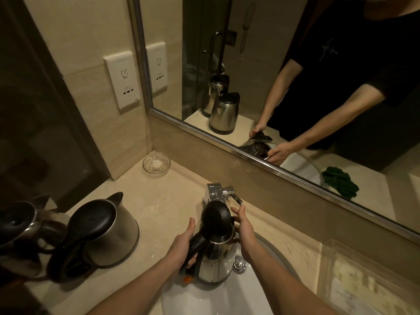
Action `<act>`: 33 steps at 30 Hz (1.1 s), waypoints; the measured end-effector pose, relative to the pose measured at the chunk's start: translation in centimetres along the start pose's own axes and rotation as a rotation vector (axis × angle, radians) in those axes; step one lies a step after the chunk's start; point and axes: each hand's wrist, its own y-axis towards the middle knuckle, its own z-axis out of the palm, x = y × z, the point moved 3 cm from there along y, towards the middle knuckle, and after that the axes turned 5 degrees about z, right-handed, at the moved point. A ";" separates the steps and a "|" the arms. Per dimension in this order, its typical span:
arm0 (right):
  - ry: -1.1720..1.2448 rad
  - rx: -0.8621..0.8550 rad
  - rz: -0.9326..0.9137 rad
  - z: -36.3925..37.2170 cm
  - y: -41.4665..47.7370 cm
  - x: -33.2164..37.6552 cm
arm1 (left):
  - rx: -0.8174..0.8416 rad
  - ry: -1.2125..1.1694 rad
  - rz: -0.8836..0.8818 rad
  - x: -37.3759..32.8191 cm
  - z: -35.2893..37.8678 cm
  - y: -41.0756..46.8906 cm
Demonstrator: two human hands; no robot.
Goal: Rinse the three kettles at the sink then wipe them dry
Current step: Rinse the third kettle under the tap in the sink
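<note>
A steel kettle (216,262) with its black lid flipped open stands upright over the white sink (204,298), just below the chrome faucet (218,192). My left hand (181,244) grips its black handle. My right hand (244,233) rests against the kettle's right side near the rim. Two more steel kettles stand on the counter at the left: one with a shut black lid (106,228), the other (20,226) at the frame's edge, partly cut off. A dark green cloth (341,181) shows only in the mirror.
A glass dish (156,164) sits in the counter's back corner. A wall socket plate (123,79) is above it. The mirror (272,64) runs along the back. A clear plastic tray (363,280) lies on the counter at the right. A chrome drain plug (239,264) sits in the basin.
</note>
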 end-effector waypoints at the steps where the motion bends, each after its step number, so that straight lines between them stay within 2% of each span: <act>1: -0.004 0.001 0.000 0.0 0.1 0.0 | 0.001 0.004 0.002 0.0 0.0 0.0; 11: -0.019 -0.007 -0.002 -0.2 0.3 -0.4 | -0.013 0.001 -0.016 0.0 0.1 -0.3; 21: 0.005 -0.099 -0.021 -0.5 1.2 -1.0 | -0.024 -0.012 -0.023 0.1 0.2 -0.1; 33: 0.016 -0.065 -0.095 0.0 1.7 -0.9 | -0.030 0.011 -0.001 -0.3 -0.2 0.2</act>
